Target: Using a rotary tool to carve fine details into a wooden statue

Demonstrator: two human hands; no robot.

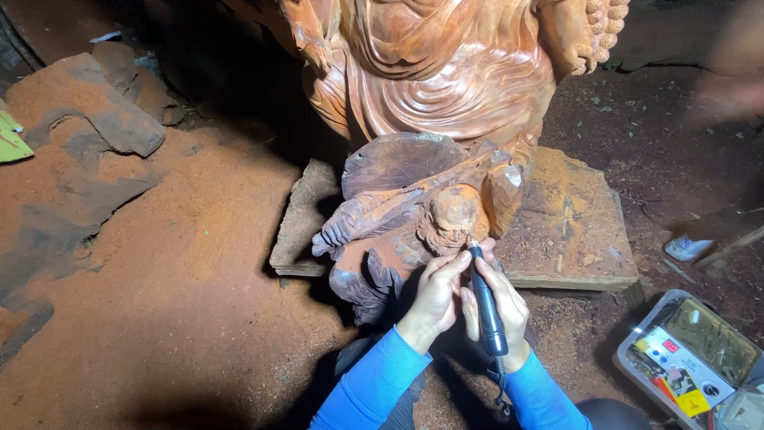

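Note:
A small reddish wooden figure carving [406,223] lies in front of me, its head coated in sawdust. My right hand [503,306] grips a black pen-shaped rotary carving tool [485,306], with the tip against the figure's head. My left hand [436,295] rests beside it, fingers touching the tool's front end and the carving. Both arms wear blue sleeves. A cord runs down from the tool's rear end.
A large carved wooden statue [446,72] stands behind the small figure, on flat wooden slabs [569,231]. Red sawdust covers the ground [183,295] on the left. A grey control box [688,358] with a small display sits at the lower right. Rocks [103,111] lie at the upper left.

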